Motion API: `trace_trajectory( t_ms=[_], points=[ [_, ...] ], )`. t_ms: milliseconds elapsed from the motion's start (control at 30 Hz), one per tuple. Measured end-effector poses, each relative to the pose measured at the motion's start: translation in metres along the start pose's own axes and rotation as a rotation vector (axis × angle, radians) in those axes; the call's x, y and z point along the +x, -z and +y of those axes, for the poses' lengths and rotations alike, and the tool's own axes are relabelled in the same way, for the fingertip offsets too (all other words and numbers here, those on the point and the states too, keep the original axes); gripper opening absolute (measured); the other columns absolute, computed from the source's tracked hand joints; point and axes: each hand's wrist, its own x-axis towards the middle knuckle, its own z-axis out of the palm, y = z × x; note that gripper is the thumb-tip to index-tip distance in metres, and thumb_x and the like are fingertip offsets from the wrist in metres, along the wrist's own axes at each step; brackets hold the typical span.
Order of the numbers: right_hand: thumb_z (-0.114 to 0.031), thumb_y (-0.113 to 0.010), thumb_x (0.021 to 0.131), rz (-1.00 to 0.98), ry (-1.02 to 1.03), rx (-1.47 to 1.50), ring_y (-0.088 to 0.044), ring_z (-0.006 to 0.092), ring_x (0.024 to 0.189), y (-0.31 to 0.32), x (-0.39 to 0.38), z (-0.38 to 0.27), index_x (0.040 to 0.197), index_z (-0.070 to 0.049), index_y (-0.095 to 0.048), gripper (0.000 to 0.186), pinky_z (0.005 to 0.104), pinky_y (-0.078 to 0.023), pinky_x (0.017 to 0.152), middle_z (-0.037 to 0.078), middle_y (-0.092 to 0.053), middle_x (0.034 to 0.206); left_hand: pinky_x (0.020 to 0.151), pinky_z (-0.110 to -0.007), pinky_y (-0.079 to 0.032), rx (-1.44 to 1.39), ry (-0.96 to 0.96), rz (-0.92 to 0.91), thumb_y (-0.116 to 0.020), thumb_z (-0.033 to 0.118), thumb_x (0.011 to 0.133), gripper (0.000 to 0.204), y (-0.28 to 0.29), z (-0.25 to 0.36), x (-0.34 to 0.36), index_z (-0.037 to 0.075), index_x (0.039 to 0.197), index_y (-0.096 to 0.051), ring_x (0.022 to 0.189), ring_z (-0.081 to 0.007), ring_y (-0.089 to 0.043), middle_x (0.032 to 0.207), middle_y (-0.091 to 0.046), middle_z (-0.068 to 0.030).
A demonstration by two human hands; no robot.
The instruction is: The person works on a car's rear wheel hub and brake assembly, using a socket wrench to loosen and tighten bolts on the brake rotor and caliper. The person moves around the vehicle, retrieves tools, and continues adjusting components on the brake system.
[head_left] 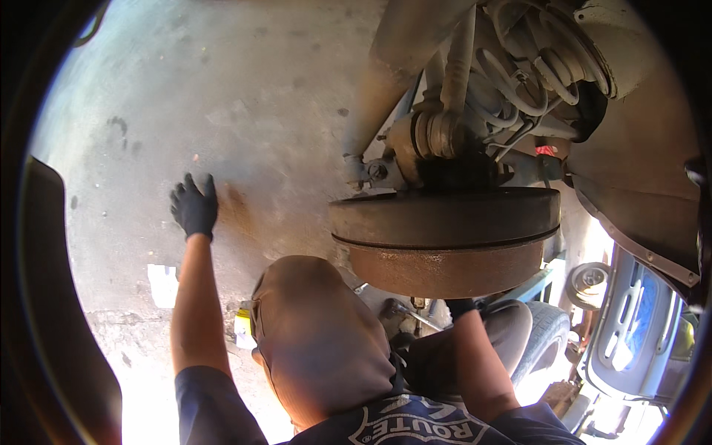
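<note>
Rusty steel marks the brake drum, a wide round drum hanging on the raised vehicle's hub, its flat face turned down toward the person and its axis running up into the suspension. Directly beneath the drum's lower rim, the gloved right hand reaches up from the lap; only the wrist end of the black glove shows before the drum hides it, so I cannot tell whether the fingers are spread or closed on anything. This hand is by far the nearer of the two, just under the drum and perhaps touching it.

Well to the left of the drum, the left hand in a black glove is stretched out with fingers spread, palm pressed flat on the concrete floor, holding nothing.

Above the drum sit the axle joint, a coil spring and grey hoses. Below the drum, the person's bent knee in tan cloth fills the middle. Right of the drum lie a tyre and a grey plastic panel on the ground. Left of the knee, a small white scrap lies on the floor. No container is visible.
</note>
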Motion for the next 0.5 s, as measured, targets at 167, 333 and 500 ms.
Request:
trace_trajectory(
  t_ms=[167,333,500],
  points=[
    [-0.023,-0.062,0.1,0.326,-0.096,0.296,-0.061,0.0186,0.1,0.175,-0.034,-0.036,0.153,-0.009,-0.039,0.059,0.0315,-0.051,0.076,0.011,-0.06,0.131,0.118,-0.057,-0.025,-0.009,0.021,0.07,-0.043,0.065,0.097,0.075,-0.019,0.015,0.053,0.017,0.154,-0.04,0.147,-0.0422,-0.032,0.156,-0.04,-0.0215],
    [-0.019,-0.058,0.102,0.559,-0.177,0.169,-0.058,0.0072,0.073,0.333,-0.07,-0.141,0.151,-0.007,-0.042,0.053,0.0223,-0.046,0.055,0.006,-0.063,0.112,0.121,-0.055,-0.015,0.093,0.084,0.141,-0.04,0.064,0.098,0.074,-0.047,0.029,0.05,0.022,0.158,-0.033,0.152,-0.0398,-0.023,0.163,-0.029,-0.0186],
    [-0.021,-0.053,0.101,0.453,0.0,0.072,-0.043,0.0023,0.057,0.391,-0.054,-0.264,0.14,-0.008,-0.057,0.041,0.0177,-0.033,0.051,0.001,-0.066,0.102,0.121,-0.054,-0.016,0.144,-0.013,0.324,-0.042,0.063,0.098,0.074,-0.059,0.024,0.038,0.02,0.157,-0.035,0.15,-0.0386,-0.027,0.162,-0.033,-0.019]
  ],
)
